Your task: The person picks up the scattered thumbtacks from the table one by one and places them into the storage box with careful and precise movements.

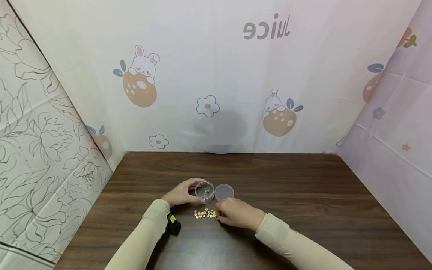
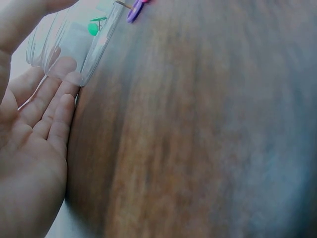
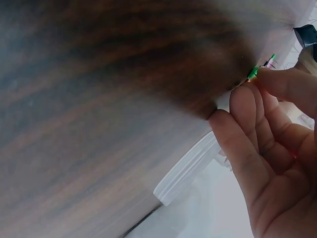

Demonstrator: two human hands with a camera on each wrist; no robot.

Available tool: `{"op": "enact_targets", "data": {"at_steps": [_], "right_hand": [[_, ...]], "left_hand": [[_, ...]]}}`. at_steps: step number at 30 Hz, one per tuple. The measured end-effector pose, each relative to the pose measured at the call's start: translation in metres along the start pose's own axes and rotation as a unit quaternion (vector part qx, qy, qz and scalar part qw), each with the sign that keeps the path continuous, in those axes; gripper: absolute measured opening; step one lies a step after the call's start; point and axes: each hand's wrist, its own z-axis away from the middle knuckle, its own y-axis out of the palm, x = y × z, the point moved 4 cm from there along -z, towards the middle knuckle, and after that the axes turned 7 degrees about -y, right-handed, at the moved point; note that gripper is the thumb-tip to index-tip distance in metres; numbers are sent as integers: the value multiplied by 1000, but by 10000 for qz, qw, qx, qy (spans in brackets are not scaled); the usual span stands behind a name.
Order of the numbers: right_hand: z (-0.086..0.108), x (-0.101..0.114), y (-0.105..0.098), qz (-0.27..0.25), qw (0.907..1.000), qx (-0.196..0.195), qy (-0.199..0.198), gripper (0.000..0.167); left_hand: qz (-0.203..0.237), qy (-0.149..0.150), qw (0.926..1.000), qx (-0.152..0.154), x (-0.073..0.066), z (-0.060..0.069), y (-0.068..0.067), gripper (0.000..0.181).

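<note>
My left hand holds a clear round plastic container between thumb and fingers. Inside it are a few green thumbtacks, seen through the wall in the left wrist view. In front of the container lies a loose group of thumbtacks in several colours. My right hand is low at the right end of this group. Its thumb and forefinger pinch a green thumbtack, partly hidden by the fingertips in the right wrist view.
A clear round lid lies right of the container, close behind my right hand. A black device with a yellow mark is at my left wrist. The brown wooden table meets printed curtains at the back and sides.
</note>
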Motion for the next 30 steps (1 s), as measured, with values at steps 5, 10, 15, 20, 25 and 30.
{"op": "enact_targets", "data": {"at_steps": [5, 10, 15, 20, 25, 30], "right_hand": [[0, 0, 0, -14, 10000, -16, -9, 24], [0, 0, -1, -68, 10000, -8, -50, 22], [0, -2, -2, -178, 9998, 34, -59, 20], [-2, -4, -3, -386, 9992, 106, -4, 18], [-5, -7, -7, -473, 9988, -85, -48, 18], [-10, -12, -17, -661, 9968, -458, 38, 12]], "left_hand": [[-24, -3, 10000, -5, 1, 0, -1, 68], [-32, 2, 10000, 0, 2, 0, -1, 69], [-27, 35, 10000, 25, 2, -1, -1, 69], [-3, 48, 10000, 25, 2, -1, 0, 68], [68, 23, 10000, 9, 3, -1, 0, 68], [46, 28, 10000, 12, 3, -1, 0, 68]]}}
